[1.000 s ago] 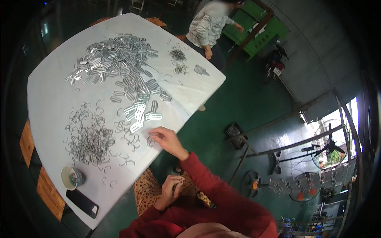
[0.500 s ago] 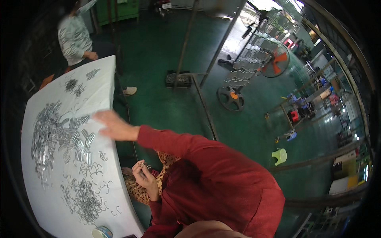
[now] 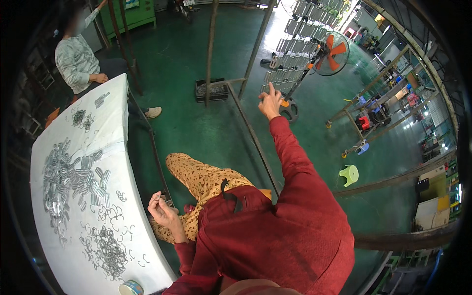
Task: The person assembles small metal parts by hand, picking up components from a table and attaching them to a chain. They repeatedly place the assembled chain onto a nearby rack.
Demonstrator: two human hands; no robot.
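Fingers point(image 3: 271, 89) of the right hand point(image 3: 270, 105) stood loosely apart, index outstretched, just beside the lower end of a hanging lattice point(image 3: 290, 61) of shiny, looped metal pieces; whether they touched it could not be told. Fingertips of the left hand point(image 3: 168, 216) were drawn narrowly together, anything pinched there too small to make out. Left of those fingers, a white table point(image 3: 110, 137) bore thin, bent wire hooks point(image 3: 109, 251) in a springy grey tangle and, farther off, flat, slotted, silvery plates point(image 3: 56, 177) in a glinting pile. Nearer the body than the left fingers stood a round, bluish cup point(image 3: 134, 287), its contents unclear. Left of the right fingers, well apart, a dark rectangular crate point(image 3: 211, 98) held indistinct greyish bits.
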